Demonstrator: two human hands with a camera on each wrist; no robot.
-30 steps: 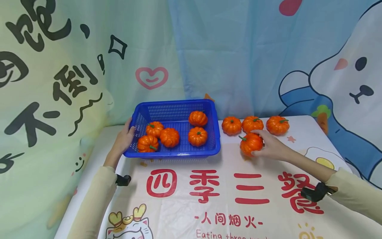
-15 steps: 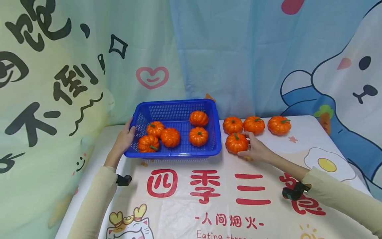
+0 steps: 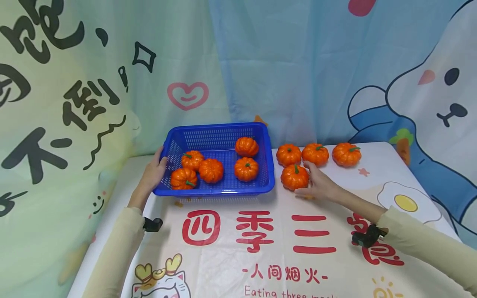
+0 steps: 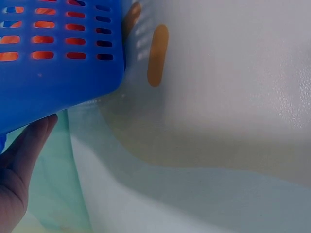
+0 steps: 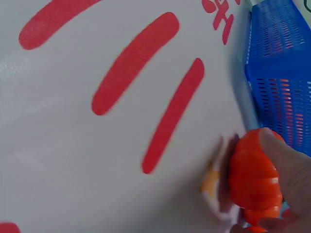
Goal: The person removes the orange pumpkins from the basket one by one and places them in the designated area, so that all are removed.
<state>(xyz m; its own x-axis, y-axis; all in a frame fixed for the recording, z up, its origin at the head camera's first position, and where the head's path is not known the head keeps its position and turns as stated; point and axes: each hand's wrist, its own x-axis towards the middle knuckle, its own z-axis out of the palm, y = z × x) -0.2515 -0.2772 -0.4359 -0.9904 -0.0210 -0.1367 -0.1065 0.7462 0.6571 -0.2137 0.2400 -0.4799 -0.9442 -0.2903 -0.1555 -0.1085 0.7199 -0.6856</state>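
The blue plastic basket (image 3: 220, 193) has perforated walls and holds several small orange pumpkins (image 3: 211, 170) with green stems. My left hand (image 3: 152, 171) rests against its left side; in the left wrist view straight fingers (image 4: 34, 143) touch the outer wall. To the basket's right, one pumpkin (image 3: 294, 178) sits on the table in front of a back row. My right hand (image 3: 319, 185) is around its right side, fingers and thumb spread loosely about it. The right wrist view shows the thumb (image 5: 279, 150) over this pumpkin (image 5: 255, 170); the far fingers are mostly hidden.
Behind, a left pumpkin (image 3: 288, 155), a middle pumpkin (image 3: 315, 154) and a right pumpkin (image 3: 346, 155) form a row near the table's back edge. A printed cloth (image 3: 220, 265) covers the table. A patterned curtain (image 3: 268, 70) hangs behind and at the left.
My right hand has carried the pumpkin left, setting it before the row beside the basket. Its fingers have since loosened slightly. The left hand and basket have stayed in place.
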